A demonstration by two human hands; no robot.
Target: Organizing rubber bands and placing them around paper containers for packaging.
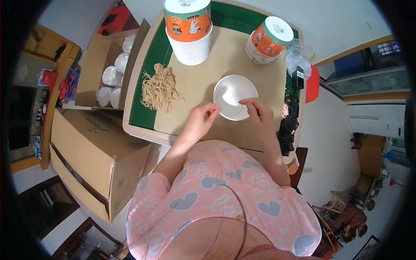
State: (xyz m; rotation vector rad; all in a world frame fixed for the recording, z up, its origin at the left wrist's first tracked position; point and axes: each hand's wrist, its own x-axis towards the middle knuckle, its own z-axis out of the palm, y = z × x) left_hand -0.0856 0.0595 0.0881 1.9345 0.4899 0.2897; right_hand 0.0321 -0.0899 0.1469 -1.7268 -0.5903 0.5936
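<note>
Best to keep both wrists steady and the pinch light over the round white paper bowl (229, 92), mid-bench. Left hand (199, 122) at its near-left rim, fingers together; right hand (263, 118) reaching over the right rim, thumb and forefinger nearly together — impossible to tell what's clamped. Underneath, a flat tan board (195, 80) on the green-topped bench (141, 118) — with open brown cardboard box (93, 76) to the left, pale floor (329, 143) to the right.

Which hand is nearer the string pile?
Left. The left hand is to the right of the string pile, slightly nearer the person; the right hand is farther right, by the bowl's right side.
</note>
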